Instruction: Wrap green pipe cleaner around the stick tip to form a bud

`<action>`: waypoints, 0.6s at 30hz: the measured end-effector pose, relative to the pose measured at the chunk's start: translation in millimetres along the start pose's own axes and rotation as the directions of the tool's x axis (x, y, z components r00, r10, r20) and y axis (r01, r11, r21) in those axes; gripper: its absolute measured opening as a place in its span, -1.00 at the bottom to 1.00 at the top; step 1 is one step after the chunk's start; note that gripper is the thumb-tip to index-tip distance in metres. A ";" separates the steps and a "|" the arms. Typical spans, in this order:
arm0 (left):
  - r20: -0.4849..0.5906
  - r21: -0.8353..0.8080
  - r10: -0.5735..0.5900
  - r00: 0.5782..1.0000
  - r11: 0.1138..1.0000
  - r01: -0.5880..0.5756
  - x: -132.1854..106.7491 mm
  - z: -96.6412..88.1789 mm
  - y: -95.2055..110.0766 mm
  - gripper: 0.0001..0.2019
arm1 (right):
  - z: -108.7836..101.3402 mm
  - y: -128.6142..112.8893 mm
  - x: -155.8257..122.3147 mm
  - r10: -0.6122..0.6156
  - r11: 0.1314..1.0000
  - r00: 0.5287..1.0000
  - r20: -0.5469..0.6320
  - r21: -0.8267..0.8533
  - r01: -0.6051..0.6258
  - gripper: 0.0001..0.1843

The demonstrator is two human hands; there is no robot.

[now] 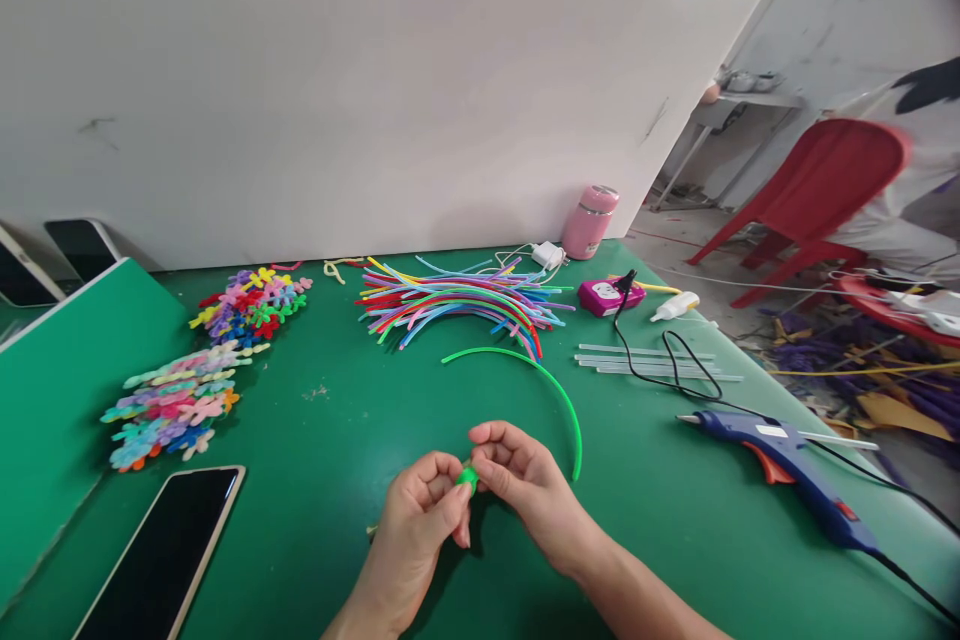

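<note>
My left hand (420,520) is closed, pinching a small bright green piece (468,477) between thumb and forefinger. It looks like a wound bit of pipe cleaner, mostly hidden by the fingers. From the right, the thumb and forefinger of my right hand (525,485) pinch at the edge of that same piece. A pale tan tip (372,531) pokes out left of my left hand; what it belongs to is hidden. Just beyond my hands, a curved green pipe cleaner (555,385) lies on the green table (330,440). Farther back is a bundle of multicoloured pipe cleaners (457,295).
Small fuzzy flowers (180,405) lie in piles at left, near a phone (165,550). On the right are a blue glue gun (787,465) with its cord, clear glue sticks (637,360), a magenta box (604,297) and a pink flask (591,222). A white board (360,110) stands behind.
</note>
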State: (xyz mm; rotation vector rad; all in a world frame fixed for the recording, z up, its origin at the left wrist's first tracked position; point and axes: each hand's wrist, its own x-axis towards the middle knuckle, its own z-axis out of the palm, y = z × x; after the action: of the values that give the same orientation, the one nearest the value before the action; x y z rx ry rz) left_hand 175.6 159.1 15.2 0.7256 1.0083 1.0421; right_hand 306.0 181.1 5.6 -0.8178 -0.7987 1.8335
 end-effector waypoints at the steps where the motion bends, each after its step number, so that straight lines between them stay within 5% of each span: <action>1: 0.000 -0.013 0.016 1.000 1.000 -0.016 0.3 -0.2 -0.5 -0.79 | 0.3 -0.2 -0.3 0.014 0.999 1.000 -0.014 0.036 -0.013 -0.66; 6: -0.030 0.180 0.204 0.978 0.964 -0.196 1.2 -2.4 -7.7 -0.76 | -1.7 0.7 0.8 0.106 0.960 0.992 -0.072 0.266 -0.083 -0.67; 10: -0.023 0.464 0.418 0.908 0.809 -0.360 1.8 -6.0 -15.7 -0.73 | -3.4 3.7 1.2 0.167 0.928 0.986 -0.009 0.340 -0.154 -0.68; 13: 0.025 0.529 0.467 0.884 0.744 -0.408 1.0 -8.6 -16.6 -0.79 | -1.7 5.8 -0.8 0.178 0.929 0.982 0.057 0.318 -0.187 -0.71; 18: -0.067 0.303 0.332 0.941 0.905 -0.298 -0.5 -6.6 -9.0 -0.90 | 2.4 2.1 -1.8 0.176 0.964 0.984 0.031 0.196 -0.179 -0.70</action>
State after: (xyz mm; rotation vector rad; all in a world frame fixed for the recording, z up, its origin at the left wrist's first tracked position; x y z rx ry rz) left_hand 172.6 155.6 5.1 1.1065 1.1858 1.2421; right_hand 303.7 178.4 5.6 -0.7694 -0.5537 2.0417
